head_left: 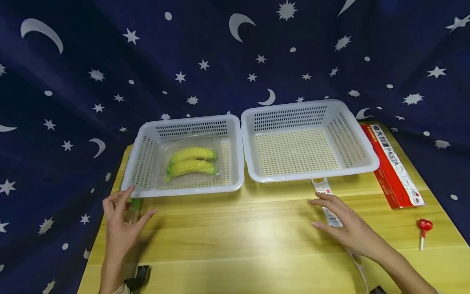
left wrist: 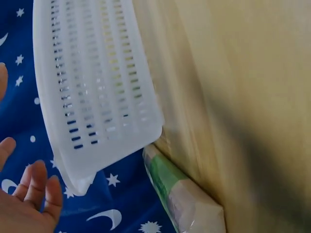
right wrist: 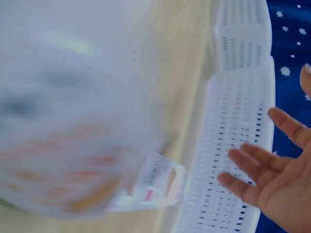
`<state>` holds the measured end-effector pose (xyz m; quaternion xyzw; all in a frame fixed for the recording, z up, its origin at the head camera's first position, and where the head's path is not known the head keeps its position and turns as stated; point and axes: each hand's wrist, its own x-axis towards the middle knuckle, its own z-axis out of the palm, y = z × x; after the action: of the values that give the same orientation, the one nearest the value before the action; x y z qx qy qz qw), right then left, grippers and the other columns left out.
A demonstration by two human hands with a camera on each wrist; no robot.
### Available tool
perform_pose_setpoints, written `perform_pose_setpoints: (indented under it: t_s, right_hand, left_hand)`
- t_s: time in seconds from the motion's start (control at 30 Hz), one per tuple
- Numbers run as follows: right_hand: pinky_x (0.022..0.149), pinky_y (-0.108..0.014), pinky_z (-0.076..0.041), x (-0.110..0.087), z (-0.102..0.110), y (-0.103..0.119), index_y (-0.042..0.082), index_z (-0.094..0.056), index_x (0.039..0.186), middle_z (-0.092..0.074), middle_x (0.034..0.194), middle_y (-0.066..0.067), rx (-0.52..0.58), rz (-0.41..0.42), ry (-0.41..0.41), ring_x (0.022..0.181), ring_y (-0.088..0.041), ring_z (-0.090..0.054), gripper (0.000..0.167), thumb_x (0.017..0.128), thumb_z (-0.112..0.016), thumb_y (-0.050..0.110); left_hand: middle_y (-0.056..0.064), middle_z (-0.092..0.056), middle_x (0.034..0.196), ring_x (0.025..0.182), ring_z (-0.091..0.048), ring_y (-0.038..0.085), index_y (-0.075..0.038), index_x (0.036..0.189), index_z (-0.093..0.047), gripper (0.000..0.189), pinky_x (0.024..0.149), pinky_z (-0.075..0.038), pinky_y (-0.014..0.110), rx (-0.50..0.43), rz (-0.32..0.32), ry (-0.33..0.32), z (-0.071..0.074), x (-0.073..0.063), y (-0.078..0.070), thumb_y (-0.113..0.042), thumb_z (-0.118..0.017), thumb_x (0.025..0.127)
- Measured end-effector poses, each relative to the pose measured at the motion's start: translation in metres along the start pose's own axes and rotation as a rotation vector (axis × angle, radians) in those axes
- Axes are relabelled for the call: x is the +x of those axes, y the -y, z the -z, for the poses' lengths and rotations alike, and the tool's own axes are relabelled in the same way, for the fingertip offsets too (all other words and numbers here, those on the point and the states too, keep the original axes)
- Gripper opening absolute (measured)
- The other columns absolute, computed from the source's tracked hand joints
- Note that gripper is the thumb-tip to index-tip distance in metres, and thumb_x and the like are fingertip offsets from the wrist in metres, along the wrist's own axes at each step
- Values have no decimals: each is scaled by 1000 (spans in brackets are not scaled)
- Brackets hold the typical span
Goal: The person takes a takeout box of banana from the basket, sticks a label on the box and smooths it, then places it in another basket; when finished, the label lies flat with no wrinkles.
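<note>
My left hand (head_left: 121, 220) is at the near left corner of the left white basket (head_left: 183, 191), fingers spread and holding nothing. Inside that basket, two yellow-green bananas (head_left: 192, 160) lie in a clear plastic container (head_left: 158, 163). Beside this hand a green-and-pale package (left wrist: 182, 194) lies along the table edge, mostly hidden in the head view. My right hand (head_left: 346, 224), fingers loosely extended and empty, hovers in front of the right white basket (head_left: 293, 153). It partly covers a whitish printed package (head_left: 323, 188), which looks large and blurred in the right wrist view.
A red-and-white pasta box (head_left: 394, 167) lies right of the right basket. Nearer the right edge lies a red lollipop (head_left: 424, 228) on a white stick. Behind the wooden table (head_left: 235, 237) hangs a dark blue cloth (head_left: 205, 36) with moons and stars.
</note>
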<state>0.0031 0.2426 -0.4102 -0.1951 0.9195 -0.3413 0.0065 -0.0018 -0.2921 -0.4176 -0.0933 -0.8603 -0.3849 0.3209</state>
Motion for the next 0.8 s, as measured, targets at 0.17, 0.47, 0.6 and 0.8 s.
perform_pose_setpoints:
  t_s: [0.17,0.47,0.6,0.8]
  right_hand:
    - [101,0,-22,17,17,5,29,-57,129,-47,144,0,90,90,63,137,7,-29,52,84,-77,14]
    - [99,-12,-41,86,33,14,23,-59,129,-47,144,-3,165,288,151,130,-7,-44,53,82,-79,8]
    - [97,-27,-49,125,28,13,16,-58,131,-46,145,-8,208,327,189,127,-11,-46,53,83,-77,9]
    - [97,-52,-50,168,14,26,12,-53,137,-36,152,-13,276,336,251,137,-30,-37,60,82,-79,13]
  left_hand:
    - [37,-36,131,120,-33,10,9,128,-57,90,96,-27,13,0,-14,-18,5,8,13,-62,-73,74]
    - [29,-33,143,135,-23,14,-15,143,-52,80,111,-21,53,78,202,101,29,30,39,-6,-86,72]
    - [22,-27,149,139,-19,30,-18,145,-50,81,109,-18,65,84,305,164,26,40,46,3,-82,73]
    - [18,-21,154,141,-19,34,-14,146,-47,78,102,-27,49,62,345,222,18,48,56,-1,-80,77]
